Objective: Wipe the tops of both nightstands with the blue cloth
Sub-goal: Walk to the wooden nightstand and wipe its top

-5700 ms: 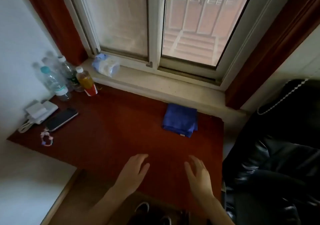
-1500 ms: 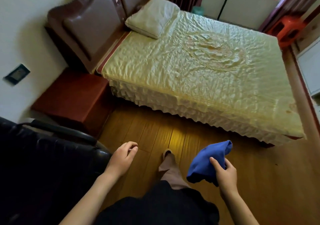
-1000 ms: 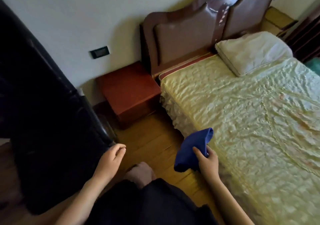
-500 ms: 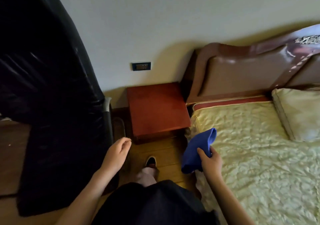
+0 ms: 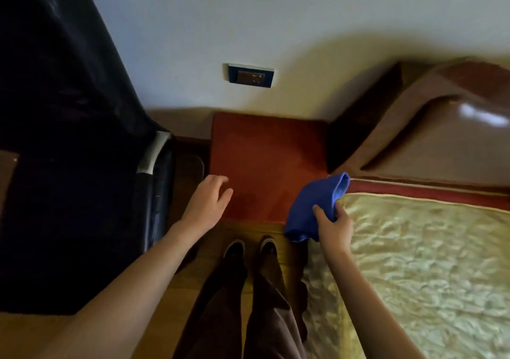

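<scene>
A red-brown nightstand (image 5: 267,154) stands against the wall, straight in front of me, its top bare. My right hand (image 5: 332,224) grips the folded blue cloth (image 5: 314,206), held in the air over the nightstand's front right corner, beside the bed. My left hand (image 5: 207,204) hovers over the nightstand's front left corner, fingers apart and holding nothing. Only this one nightstand is in view.
A black leather chair (image 5: 69,143) fills the left side, close to the nightstand. The bed (image 5: 427,262) with a cream cover and brown headboard (image 5: 414,135) lies right. A wall socket (image 5: 250,75) sits above the nightstand. My shoes (image 5: 249,247) stand on the wooden floor.
I have stepped closer to the nightstand, which now sits right before my feet. Both hands have moved forward over its front edge, the right still gripping the cloth.
</scene>
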`<state>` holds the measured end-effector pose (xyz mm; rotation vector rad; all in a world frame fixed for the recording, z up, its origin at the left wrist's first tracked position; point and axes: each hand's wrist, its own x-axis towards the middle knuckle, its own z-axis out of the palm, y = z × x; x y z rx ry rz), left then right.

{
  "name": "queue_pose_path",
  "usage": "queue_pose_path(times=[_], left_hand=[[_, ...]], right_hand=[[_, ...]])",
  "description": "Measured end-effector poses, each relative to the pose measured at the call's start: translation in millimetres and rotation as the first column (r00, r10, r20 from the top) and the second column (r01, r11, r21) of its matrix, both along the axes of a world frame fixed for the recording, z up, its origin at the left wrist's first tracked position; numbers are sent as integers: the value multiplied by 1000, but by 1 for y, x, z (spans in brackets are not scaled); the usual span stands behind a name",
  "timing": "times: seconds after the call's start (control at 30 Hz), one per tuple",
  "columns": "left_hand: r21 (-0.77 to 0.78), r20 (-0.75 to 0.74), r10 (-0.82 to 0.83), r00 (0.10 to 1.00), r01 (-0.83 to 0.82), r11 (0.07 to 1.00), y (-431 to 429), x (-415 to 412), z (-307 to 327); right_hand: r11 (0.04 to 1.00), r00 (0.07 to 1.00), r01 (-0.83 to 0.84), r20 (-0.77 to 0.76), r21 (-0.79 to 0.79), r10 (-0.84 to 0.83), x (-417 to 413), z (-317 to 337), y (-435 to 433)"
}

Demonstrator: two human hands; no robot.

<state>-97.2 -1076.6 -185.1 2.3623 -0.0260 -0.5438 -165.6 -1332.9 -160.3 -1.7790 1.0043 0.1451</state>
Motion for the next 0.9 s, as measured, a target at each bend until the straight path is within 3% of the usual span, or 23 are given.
queue_pose_path(times=[0.2,0.27,0.5,0.57,0.63,0.7,0.8,0.9], left_hand=[[145,88,46,995,-59,988,-26,28,-112],[210,136,9,991,-38,977,-30,32,-148],[389,117,-183,976,124,913,-26,27,-221],[380,133,-190,973,127,916,-23,27,-221],[383,150,-167,975,98,918,-19,30,-221],[414,149,-116,982,44,909,-15,38,-222],[443,158,-86,984,7,897,-13,51,-228],[447,195,-96,976,-1,895,-14,56,-239]], right_hand=[[970,999,-28,29,241,22,61,-103,0],[970,999,-27,-17,243,32,66,-138,-7],[990,980,-136,-151,-44,128,46,-210,-35],[951,970,-216,-155,-221,184,41,-209,-37],[794,929,-366,-135,-486,345,41,-210,-36],[551,794,-527,-145,-647,590,49,-216,-31],[261,531,-730,-282,-632,799,67,-236,-17],[160,450,-759,-331,-631,830,78,-262,-9]])
